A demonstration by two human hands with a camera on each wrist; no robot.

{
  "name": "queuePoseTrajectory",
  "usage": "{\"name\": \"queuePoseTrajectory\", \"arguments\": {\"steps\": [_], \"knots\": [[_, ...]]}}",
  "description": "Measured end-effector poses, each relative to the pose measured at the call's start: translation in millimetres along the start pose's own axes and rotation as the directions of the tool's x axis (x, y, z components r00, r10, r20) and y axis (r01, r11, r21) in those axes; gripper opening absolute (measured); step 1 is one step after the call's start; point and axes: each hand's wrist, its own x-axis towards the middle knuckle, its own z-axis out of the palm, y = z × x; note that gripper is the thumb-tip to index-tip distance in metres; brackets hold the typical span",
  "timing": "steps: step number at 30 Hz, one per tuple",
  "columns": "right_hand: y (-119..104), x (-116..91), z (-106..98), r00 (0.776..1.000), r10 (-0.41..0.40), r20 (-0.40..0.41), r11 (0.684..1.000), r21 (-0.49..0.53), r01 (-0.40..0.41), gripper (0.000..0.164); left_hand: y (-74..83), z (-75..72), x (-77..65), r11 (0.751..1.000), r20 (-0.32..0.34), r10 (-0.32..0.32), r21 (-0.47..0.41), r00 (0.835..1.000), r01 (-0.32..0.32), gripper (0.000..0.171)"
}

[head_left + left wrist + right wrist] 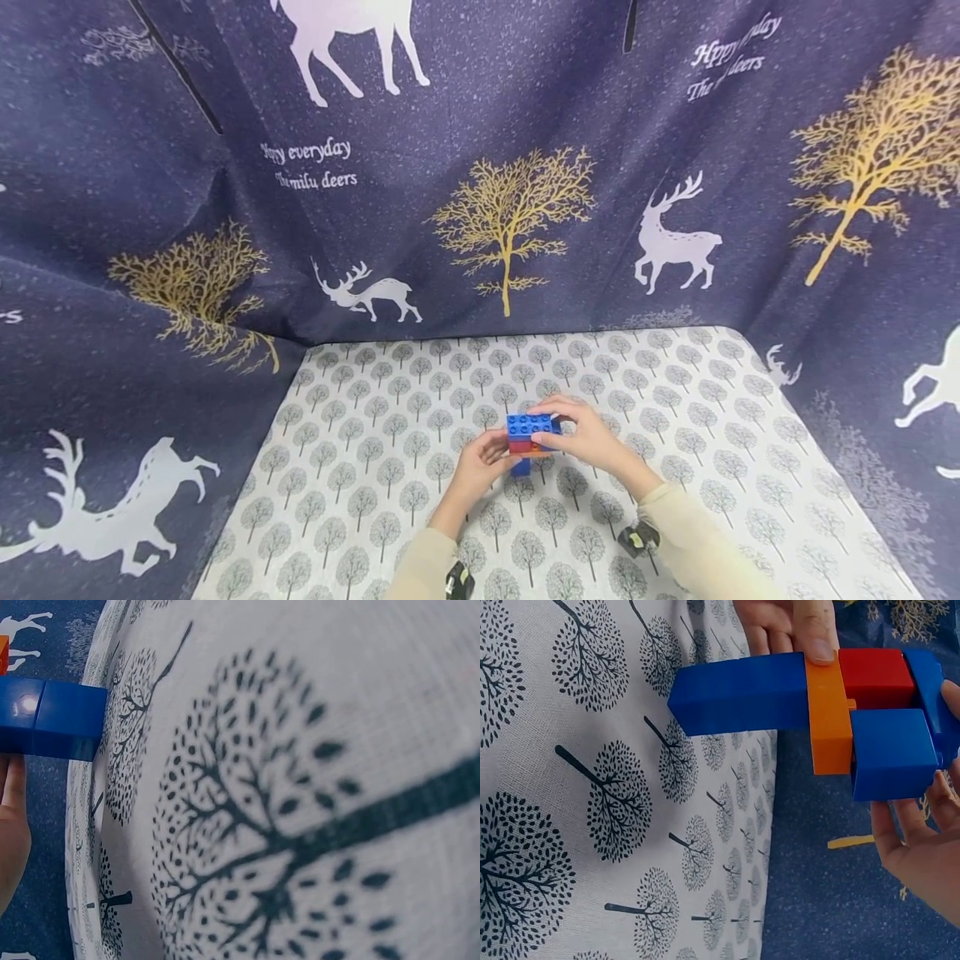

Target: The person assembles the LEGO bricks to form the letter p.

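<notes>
A joined stack of toy building bricks [529, 425] is held between both hands above the table. A studded blue brick tops it in the head view. Beneath lie a red brick [875, 679] and an orange brick [830, 742], with another blue brick [894, 754] beside the red one. A blue column [739, 694] extends from the orange brick, pointing down at the table. My left hand [477, 467] grips the left side, one fingertip on the orange brick. My right hand [592, 437] holds the right side by the blue bricks. The left wrist view shows the blue column's end.
The table [360, 517] has a white cloth printed with grey trees. Behind and beside it hangs a dark blue curtain [465, 125] with white deer and gold trees. A black wrist device [639, 539] sits on the right sleeve, another [459, 581] near the left.
</notes>
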Motion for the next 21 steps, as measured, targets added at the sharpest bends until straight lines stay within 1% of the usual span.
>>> {"name": "queuePoseTrajectory", "arguments": {"steps": [3,8,10,13,15,18,21], "knots": [[12.0,0.3,2.4,1.0,0.011,-0.002,1.0,-0.008,-0.011,0.036,-1.8,0.0,0.8,1.0,0.002,0.014,-0.018,1.0,-0.014,0.044],[28.3,0.3,4.0,0.998,0.054,0.012,0.999,-0.001,-0.054,0.039,1.6,0.6,0.0,1.0,0.003,0.003,-0.022,1.0,-0.003,0.043],[31.3,-0.6,3.7,0.999,0.051,0.006,0.999,0.002,-0.051,0.039,7.7,1.5,-1.7,1.0,0.016,0.021,-0.012,1.0,-0.02,0.043],[33.8,-2.1,2.7,1.0,0.021,-0.009,1.0,-0.002,-0.021,0.037,16.6,3.1,-3.6,0.999,0.035,0.042,-0.004,0.998,-0.042,0.042],[34.6,-2.6,2.4,1.0,-0.001,-0.014,1.0,-0.004,0.001,0.036,17.9,3.5,-3.9,0.999,0.038,0.043,0.003,0.998,-0.043,0.042],[33.3,-2.1,2.6,1.0,-0.008,-0.004,1.0,-0.018,0.008,0.036,10.7,2.2,-1.8,1.0,0.025,0.01,-0.001,1.0,-0.01,0.043],[28.1,-0.5,2.8,1.0,0.023,0.009,0.999,-0.039,-0.023,0.037,2.2,0.1,-0.5,1.0,0.012,0.01,-0.004,1.0,-0.01,0.043]]}}
